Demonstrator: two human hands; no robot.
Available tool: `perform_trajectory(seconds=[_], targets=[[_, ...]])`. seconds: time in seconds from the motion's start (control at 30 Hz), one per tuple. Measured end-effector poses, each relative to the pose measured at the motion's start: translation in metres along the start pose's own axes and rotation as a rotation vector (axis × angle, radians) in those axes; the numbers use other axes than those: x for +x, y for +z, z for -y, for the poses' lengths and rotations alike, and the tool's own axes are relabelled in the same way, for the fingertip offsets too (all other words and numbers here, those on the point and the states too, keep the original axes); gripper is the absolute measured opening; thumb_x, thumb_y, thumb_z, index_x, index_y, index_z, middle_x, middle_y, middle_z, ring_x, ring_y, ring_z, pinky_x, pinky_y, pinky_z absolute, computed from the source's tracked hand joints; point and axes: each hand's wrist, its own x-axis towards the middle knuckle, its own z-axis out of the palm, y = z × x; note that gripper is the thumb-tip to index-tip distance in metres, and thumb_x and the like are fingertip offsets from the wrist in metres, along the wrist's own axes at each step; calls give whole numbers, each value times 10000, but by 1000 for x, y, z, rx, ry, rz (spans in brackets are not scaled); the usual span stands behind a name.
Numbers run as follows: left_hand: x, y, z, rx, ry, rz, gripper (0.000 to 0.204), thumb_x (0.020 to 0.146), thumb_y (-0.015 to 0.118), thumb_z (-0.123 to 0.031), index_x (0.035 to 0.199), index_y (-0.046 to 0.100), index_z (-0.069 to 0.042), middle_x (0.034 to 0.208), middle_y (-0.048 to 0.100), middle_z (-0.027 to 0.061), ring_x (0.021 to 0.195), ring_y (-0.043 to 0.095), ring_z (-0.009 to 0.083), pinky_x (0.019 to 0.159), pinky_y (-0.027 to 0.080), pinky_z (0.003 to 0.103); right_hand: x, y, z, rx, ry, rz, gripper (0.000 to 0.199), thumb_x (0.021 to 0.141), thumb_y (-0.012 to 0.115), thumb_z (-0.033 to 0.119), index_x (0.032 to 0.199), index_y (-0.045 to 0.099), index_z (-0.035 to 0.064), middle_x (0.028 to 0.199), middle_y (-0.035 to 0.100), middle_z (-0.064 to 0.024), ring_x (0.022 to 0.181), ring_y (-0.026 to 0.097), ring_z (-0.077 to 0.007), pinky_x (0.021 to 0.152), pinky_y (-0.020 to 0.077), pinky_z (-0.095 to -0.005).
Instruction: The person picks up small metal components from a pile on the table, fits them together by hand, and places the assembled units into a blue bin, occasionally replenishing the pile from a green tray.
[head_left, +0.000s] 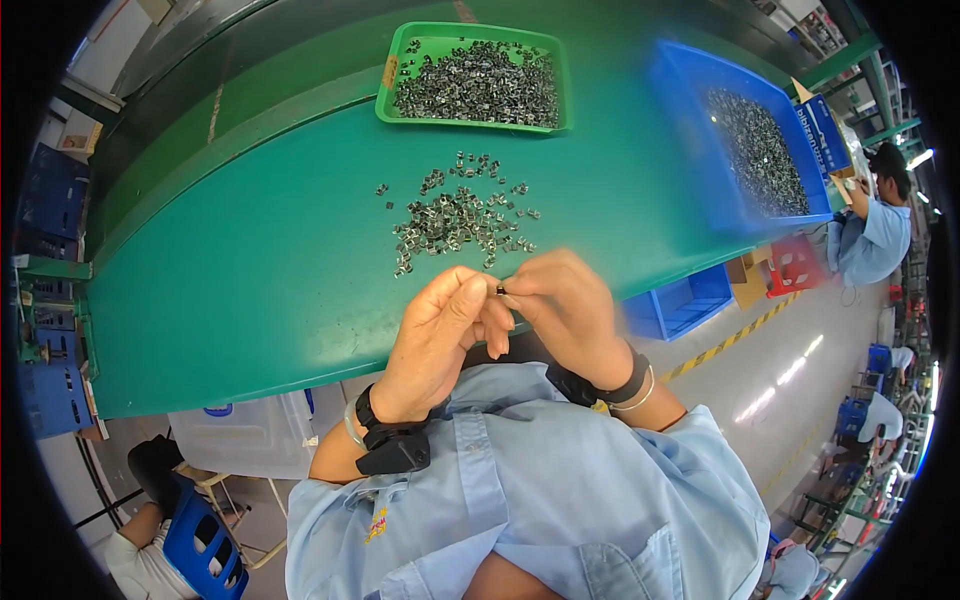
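Both hands meet over the near edge of the green table, in front of my chest. My left hand (440,325) is closed, thumb and forefinger pinching a tiny dark metal part (501,290). From the other side my right hand (570,305) pinches at the same part, fingertips almost touching the left ones. Its details are too small to make out. Just beyond the hands lies a loose pile of small shiny metal parts (450,222) on the table. Farther back, a green tray (570,95) holds many similar parts.
To the right a blue bin (690,130) holds a heap of small metal parts. Below the table edge sit another blue bin (690,305) and a red crate (795,265). A person in a light blue shirt (875,240) is at far right; another sits on a blue chair (200,540) at lower left.
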Motion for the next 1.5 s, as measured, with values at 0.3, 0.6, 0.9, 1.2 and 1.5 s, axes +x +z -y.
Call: perform_trajectory(seconds=[0.3,0.6,0.9,1.2,1.5], targets=[[1,-4,10,-175,16,97,167,953,496,-238,965,517,-72,723,569,68,578,525,143,522,430,299,2,1,6,132,31,-3,221,741,694,-9,924,595,67,827,606,-67,777,587,-221,656,475,-317],[3,-7,11,-222,49,164,152,935,531,-219,907,498,-73,708,555,57,577,522,137,507,428,293,5,1,10,99,-30,23,198,752,676,-12,923,609,63,819,600,-75,754,588,-238,644,476,-325],[-1,-4,5,-45,15,47,174,943,519,-222,907,489,-54,739,582,77,621,558,158,537,459,290,0,1,5,149,53,23,176,773,661,-9,918,587,60,828,606,-79,759,587,-227,640,470,-319],[-2,-2,6,-35,15,38,191,951,503,-238,953,489,-48,748,590,80,625,565,160,558,461,279,0,1,6,128,44,-11,137,783,654,-4,894,589,44,808,626,-73,724,597,-210,611,483,-304],[0,-2,8,-15,49,52,176,960,482,-218,980,498,-44,761,588,81,628,565,154,563,463,280,1,-1,8,119,70,5,165,773,662,-7,897,575,59,827,615,-76,745,585,-221,637,466,-312]])
